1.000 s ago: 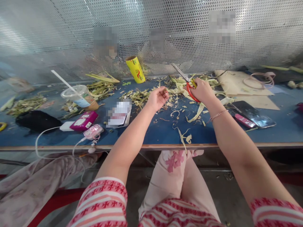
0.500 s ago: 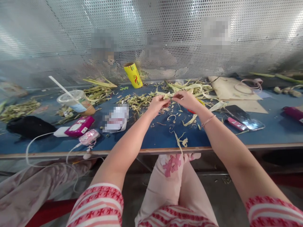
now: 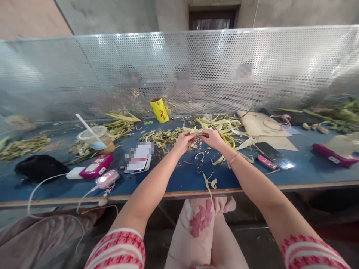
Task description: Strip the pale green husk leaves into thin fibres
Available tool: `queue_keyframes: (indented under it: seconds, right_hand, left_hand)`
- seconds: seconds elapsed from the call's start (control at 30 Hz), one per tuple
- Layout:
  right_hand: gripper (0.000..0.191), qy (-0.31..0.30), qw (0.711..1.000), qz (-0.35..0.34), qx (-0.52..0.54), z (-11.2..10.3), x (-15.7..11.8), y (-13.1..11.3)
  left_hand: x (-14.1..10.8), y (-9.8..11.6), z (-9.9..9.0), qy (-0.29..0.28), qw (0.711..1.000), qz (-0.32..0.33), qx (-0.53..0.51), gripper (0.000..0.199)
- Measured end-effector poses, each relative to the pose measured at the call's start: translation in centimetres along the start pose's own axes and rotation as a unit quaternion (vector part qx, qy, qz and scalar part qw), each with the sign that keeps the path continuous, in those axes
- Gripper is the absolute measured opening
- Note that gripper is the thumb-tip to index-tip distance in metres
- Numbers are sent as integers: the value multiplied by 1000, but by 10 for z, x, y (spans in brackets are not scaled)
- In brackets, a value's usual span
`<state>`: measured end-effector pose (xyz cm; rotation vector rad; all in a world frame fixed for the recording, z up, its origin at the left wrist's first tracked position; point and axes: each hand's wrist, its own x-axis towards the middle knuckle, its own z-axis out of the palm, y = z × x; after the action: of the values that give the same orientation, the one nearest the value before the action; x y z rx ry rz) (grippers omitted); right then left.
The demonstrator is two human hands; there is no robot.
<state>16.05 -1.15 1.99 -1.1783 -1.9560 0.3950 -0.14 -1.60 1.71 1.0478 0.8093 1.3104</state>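
Observation:
My left hand and my right hand are close together above the blue table. Pale green plant strip shows at the fingertips of my left hand, which are pinched on it. The fingers of my right hand are also closed, with a dark, thin tool partly visible at them; its yellow handle loop shows beside the wrist. A heap of curled green pieces lies left of my hands, and long pale strips lie behind them.
A yellow roll stands by the perforated metal screen. To the left are a plastic cup, a phone, a purple pack and a black pouch. Another phone and brown paper lie right.
The view has tilted up, so the screen's top edge and wall now show. My hands remain close together at the plant strip; the yellow loop shows more clearly beside my right wrist.

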Motion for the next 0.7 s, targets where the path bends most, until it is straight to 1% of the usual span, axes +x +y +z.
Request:
queue_keyframes:
  seconds: [0.03,0.2,0.3,0.4,0.47,0.57,0.63,0.7]
  right_hand:
    - [8,3,1000,-6,-2,1,0,0]
    - [16,11,1000,-20,-12,6,-2,-1]
    - [16,8,1000,-16,4,7,-3,-2]
    - [12,-4,999,5,39,5,-3,-3]
    - [15,-9,998,20,66,2,-2,-4]
    - [17,-12,996,27,81,-1,1,-2]
    - [16,-5,996,27,87,-1,4,1]
    - [16,8,991,32,128,1,7,5]
  left_hand:
    - [-1,0,1,7,1000,3,-5,31]
    - [-1,0,2,-9,1000,25,4,31]
    - [2,-1,0,-5,999,35,37,33]
    - [5,-2,-5,-1,995,49,92,32]
    - [6,-2,-9,-13,987,60,149,32]
    - [6,-1,-12,-51,970,84,223,32]
    - [6,-2,-10,-71,966,93,229,30]
    - [5,-2,-7,-74,971,93,206,31]
